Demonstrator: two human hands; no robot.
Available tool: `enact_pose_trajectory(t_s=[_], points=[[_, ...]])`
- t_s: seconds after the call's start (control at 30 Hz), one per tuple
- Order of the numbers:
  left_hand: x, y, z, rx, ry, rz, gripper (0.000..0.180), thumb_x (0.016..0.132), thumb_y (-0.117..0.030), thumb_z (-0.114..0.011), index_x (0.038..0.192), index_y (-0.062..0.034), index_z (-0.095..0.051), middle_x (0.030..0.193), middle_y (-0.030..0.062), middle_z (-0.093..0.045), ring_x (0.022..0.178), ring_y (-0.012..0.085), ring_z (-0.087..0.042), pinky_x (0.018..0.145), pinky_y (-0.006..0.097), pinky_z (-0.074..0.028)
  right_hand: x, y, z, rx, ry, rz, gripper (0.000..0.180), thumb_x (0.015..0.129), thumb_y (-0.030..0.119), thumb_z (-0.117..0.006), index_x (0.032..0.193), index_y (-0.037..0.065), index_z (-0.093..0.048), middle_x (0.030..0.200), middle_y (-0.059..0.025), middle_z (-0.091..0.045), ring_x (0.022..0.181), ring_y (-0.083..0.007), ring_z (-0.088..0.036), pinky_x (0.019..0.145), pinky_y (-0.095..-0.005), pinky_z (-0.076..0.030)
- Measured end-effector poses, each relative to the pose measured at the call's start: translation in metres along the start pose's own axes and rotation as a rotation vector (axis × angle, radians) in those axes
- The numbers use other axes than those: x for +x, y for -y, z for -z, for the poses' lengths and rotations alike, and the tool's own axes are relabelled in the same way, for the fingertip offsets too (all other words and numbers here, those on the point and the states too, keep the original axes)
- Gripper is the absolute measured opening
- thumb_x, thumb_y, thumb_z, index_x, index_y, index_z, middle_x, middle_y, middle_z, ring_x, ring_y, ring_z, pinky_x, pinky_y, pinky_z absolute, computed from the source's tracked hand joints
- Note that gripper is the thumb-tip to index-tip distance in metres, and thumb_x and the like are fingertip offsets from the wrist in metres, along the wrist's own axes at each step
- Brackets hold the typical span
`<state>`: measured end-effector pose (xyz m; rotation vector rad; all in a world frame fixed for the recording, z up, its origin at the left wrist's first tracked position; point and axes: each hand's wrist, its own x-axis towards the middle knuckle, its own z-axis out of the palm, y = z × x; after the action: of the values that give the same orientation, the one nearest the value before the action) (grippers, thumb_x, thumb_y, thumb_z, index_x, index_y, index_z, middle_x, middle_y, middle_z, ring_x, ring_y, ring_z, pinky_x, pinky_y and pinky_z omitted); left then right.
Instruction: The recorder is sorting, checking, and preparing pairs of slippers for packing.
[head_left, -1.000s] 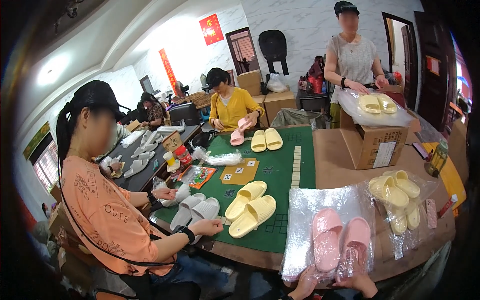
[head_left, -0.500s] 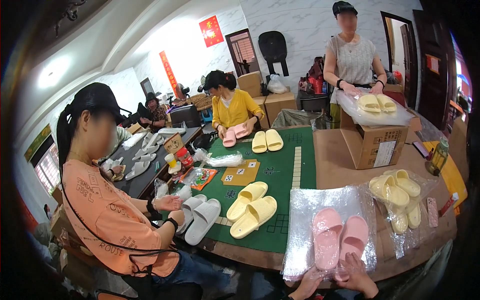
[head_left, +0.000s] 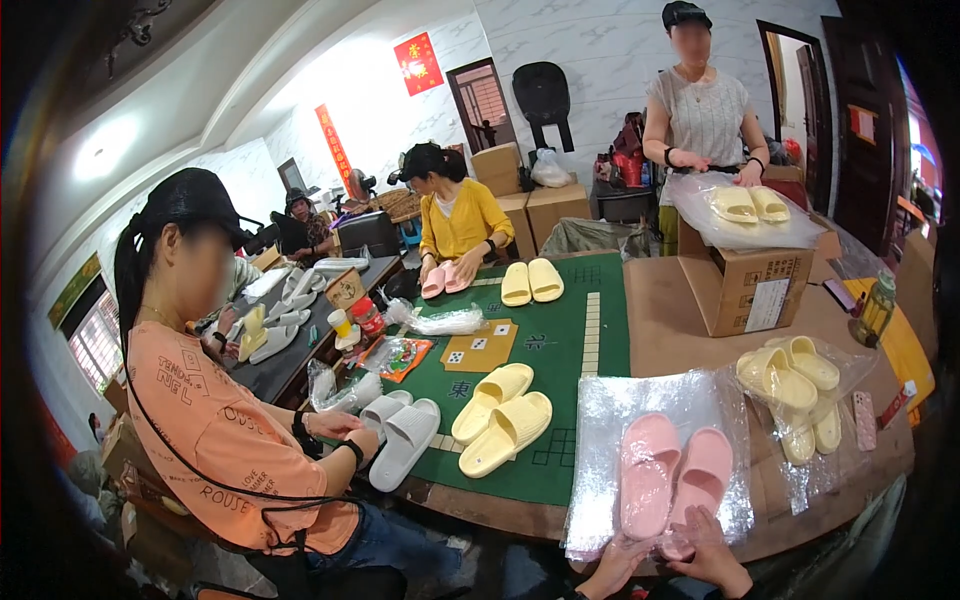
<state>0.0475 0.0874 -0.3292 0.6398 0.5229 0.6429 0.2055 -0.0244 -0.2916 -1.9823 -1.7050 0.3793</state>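
Observation:
A pair of pink slippers (head_left: 649, 478) lies at the near right, toes pointing away from me. Glossy clear film shows over the left slipper; how far it covers the right one I cannot tell. Beneath them is a stack of clear plastic bags (head_left: 600, 440). My left hand (head_left: 614, 566) is closed at the near edge of the plastic bag, below the left slipper's heel. At the right slipper's heel, my right hand (head_left: 708, 556) grips with its fingers over the heel and its thumb partly hidden.
Bagged cream slippers (head_left: 790, 385) and a pink phone (head_left: 864, 420) lie to the right. A cardboard box (head_left: 750, 290) stands behind, with a person at it. Yellow slippers (head_left: 505, 435) and grey slippers (head_left: 408, 440) sit on the green mat. Two more people work left and across.
My hands stay at the pink slippers' heels, with only slight movement. Across the table, a person shifts another pink pair leftward. The person at left brings both hands together beside the grey slippers.

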Motion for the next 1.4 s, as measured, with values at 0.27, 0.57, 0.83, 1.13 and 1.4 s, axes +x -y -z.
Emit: enact_pose_trajectory(t_s=[0.27, 0.57, 0.83, 1.13, 1.4], points=[[0.031, 0.066, 0.090, 0.516, 0.045, -0.246, 0.017, 0.091, -0.008, -0.051, 0.097, -0.0025, -0.066, 0.096, 0.0066, -0.063, 0.082, 0.0152, -0.061, 0.066, 0.028, -0.049, 0.006, 0.022, 0.013, 0.252, -0.002, 0.036, 0.067, 0.068, 0.031, -0.082, 0.126, 0.009, -0.057, 0.143, -0.0230, -0.038, 0.135, -0.0402, -0.031, 0.111, -0.0459, -0.027], [0.026, 0.041, 0.054, -0.285, 0.082, 0.163, 0.027, 0.096, -0.006, -0.052, 0.121, 0.0029, -0.054, 0.121, 0.0123, -0.059, 0.110, 0.0216, -0.058, 0.096, 0.037, -0.047, 0.006, 0.025, 0.004, 0.071, -0.116, 0.044, 0.069, 0.067, 0.030, -0.084, 0.127, 0.010, -0.055, 0.147, -0.0257, -0.029, 0.139, -0.0431, -0.023, 0.112, -0.0457, -0.025], [0.027, 0.056, 0.059, -0.285, 0.066, 0.145, 0.020, 0.095, -0.005, -0.054, 0.113, 0.0017, -0.059, 0.120, 0.0113, -0.060, 0.109, 0.0211, -0.059, 0.095, 0.036, -0.048, 0.000, 0.011, -0.007, 0.129, -0.243, -0.195, 0.067, 0.069, 0.023, -0.081, 0.128, 0.009, -0.051, 0.150, -0.0311, -0.017, 0.139, -0.0456, -0.019, 0.111, -0.0469, -0.026], [0.013, 0.037, 0.023, -0.129, -0.093, 0.093, 0.018, 0.094, -0.008, -0.047, 0.100, -0.0029, -0.063, 0.083, 0.0013, -0.060, 0.066, 0.0135, -0.054, 0.055, 0.026, -0.044, 0.008, 0.024, -0.021, -0.134, -0.317, -0.105, 0.054, 0.072, 0.015, -0.075, 0.122, 0.008, -0.055, 0.148, -0.0281, -0.023, 0.136, -0.0490, -0.021, 0.109, -0.0566, -0.023], [0.020, 0.046, 0.040, -0.210, 0.014, 0.110, 0.030, 0.101, -0.021, -0.047, 0.122, -0.0007, -0.051, 0.109, 0.0080, -0.062, 0.105, 0.0167, -0.060, 0.085, 0.026, -0.049, 0.027, 0.015, -0.038, -0.146, -0.245, -0.158, 0.046, 0.076, 0.030, -0.072, 0.115, 0.009, -0.058, 0.143, -0.0245, -0.032, 0.134, -0.0468, -0.026, 0.105, -0.0579, -0.024]])
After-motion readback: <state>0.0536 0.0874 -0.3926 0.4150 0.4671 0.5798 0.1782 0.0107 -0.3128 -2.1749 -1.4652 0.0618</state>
